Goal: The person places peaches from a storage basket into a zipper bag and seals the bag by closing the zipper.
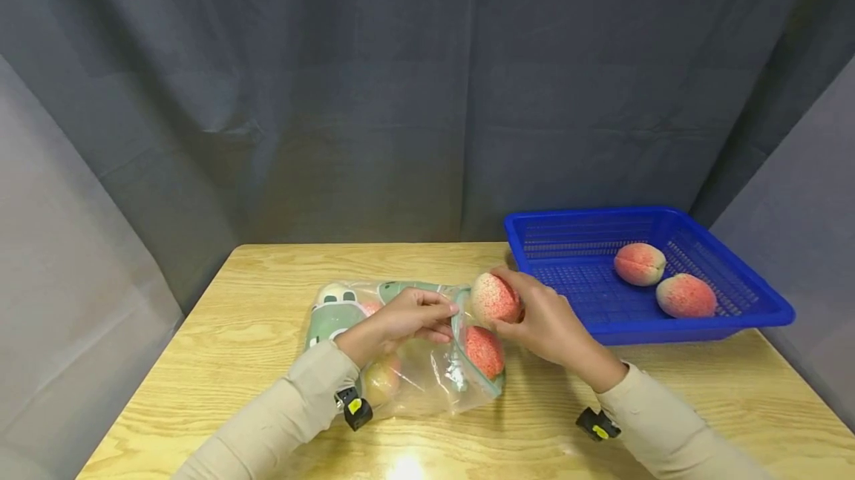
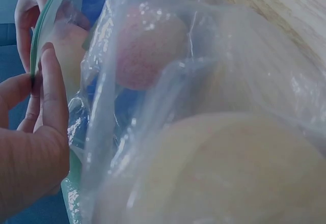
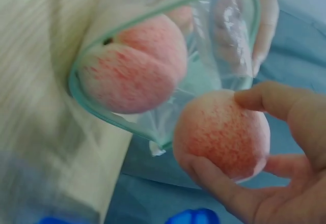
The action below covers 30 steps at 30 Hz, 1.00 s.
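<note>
A clear zip bag (image 1: 427,383) with a green-and-white print lies on the table, its green-edged mouth facing right. My left hand (image 1: 407,320) pinches the rim of that mouth between thumb and fingers, plainly seen in the left wrist view. My right hand (image 1: 551,324) grips a pink-and-cream peach (image 1: 493,297) right at the opening. Just inside the mouth rests another peach (image 3: 132,66). Deeper in the bag, a paler yellowish peach (image 1: 382,380) shows through the plastic, and a further pink one is partly covered by the left hand.
A blue plastic basket (image 1: 574,328) stands at the right of the wooden table (image 1: 220,369). Two peaches lie in it, one (image 1: 639,264) behind the other (image 1: 686,296). Dark grey cloth (image 1: 374,94) hangs behind the table.
</note>
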Motion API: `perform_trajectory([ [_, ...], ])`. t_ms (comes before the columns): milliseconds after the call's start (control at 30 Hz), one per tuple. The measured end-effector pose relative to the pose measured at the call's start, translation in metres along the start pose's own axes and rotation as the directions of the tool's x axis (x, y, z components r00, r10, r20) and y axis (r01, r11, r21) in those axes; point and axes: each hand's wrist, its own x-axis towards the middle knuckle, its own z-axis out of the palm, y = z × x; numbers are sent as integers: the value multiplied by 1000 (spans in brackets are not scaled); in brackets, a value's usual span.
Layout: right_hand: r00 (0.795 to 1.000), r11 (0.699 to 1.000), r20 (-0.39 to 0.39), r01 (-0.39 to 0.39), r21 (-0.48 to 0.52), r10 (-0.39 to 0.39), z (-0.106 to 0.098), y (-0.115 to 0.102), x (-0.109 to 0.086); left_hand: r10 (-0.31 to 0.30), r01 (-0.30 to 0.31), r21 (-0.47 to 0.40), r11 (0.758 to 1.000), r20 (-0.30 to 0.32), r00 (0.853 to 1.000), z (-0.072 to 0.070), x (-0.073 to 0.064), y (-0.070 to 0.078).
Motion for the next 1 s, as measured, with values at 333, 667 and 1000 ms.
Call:
perform_trajectory([
  [333,994,998,-84,-69,-7,68,21,6,0,-6,6,-9,1000,-22,1000,1,5,-2],
  [667,979,987,-124,-164,-6,162,42,5,1,3,-3,-1,1000,-46,999,2,8,-1],
  [1000,973,976,-76,-218,-3,217,51,4,-1,26,-26,2,1000,-93,995,2,8,-1],
])
